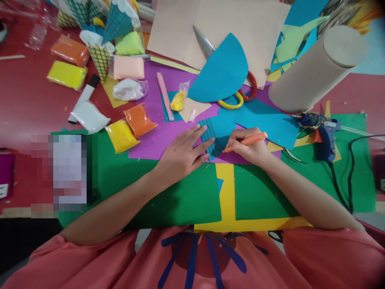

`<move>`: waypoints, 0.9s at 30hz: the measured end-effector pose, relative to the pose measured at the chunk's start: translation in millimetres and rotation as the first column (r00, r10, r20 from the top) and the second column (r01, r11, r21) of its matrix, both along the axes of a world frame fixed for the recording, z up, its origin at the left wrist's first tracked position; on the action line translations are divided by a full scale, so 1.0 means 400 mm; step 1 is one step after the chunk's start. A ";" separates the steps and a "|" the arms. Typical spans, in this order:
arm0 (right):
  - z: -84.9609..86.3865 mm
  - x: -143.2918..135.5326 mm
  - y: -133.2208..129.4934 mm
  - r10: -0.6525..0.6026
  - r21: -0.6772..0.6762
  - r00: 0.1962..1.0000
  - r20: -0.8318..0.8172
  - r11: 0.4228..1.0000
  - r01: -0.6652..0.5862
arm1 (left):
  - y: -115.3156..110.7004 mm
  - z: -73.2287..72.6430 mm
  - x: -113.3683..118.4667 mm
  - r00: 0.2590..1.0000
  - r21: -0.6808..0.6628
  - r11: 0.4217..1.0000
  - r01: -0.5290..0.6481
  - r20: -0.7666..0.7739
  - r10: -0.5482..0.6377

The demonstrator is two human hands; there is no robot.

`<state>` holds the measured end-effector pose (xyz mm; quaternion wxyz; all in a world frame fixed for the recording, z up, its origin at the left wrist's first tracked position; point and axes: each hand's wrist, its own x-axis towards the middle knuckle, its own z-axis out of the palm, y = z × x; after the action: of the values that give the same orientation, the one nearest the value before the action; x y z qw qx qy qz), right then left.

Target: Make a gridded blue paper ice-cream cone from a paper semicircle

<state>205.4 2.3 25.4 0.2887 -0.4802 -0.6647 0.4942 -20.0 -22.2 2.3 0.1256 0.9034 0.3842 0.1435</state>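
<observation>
Left hand (180,154) flat on one blue paper (212,138) (lined); right hand (249,147) grips one orange pen (246,141).

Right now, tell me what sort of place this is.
Most likely a craft or art-class table. Coloured paper sheets cover it, scissors and a glue gun lie to hand, and packets of modelling clay sit at the left. The right hand draws with an orange pen.

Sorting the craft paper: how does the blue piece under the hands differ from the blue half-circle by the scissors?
The blue piece has drawn lines; the half-circle is plain. The left hand pins the piece flat, while the half-circle lies untouched across the scissors. Both are blue paper.
</observation>
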 end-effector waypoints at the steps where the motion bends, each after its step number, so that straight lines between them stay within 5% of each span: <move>1: 0.000 0.000 0.000 0.001 0.001 1.000 0.000 1.000 -0.001 | 0.000 0.000 0.000 1.000 -0.003 1.000 -0.001 0.004 0.001; 8: 0.002 0.003 0.003 -0.017 -0.026 0.999 -0.030 1.000 0.016 | -0.001 0.000 -0.001 1.000 0.017 1.000 0.010 -0.003 -0.010; 19: -0.030 0.015 0.004 -0.283 -0.128 0.890 -0.359 0.959 0.253 | -0.007 0.017 0.007 0.998 0.062 0.996 0.063 -0.016 -0.063; 27: -0.017 0.009 0.005 -0.216 -0.041 0.960 -0.180 0.976 0.212 | -0.015 0.020 0.012 0.970 0.042 0.969 0.242 -0.037 -0.241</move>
<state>209.2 4.3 18.7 0.3953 -0.5047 -0.5743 0.5092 -15.2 -28.4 10.4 0.1150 0.9482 0.2700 0.1215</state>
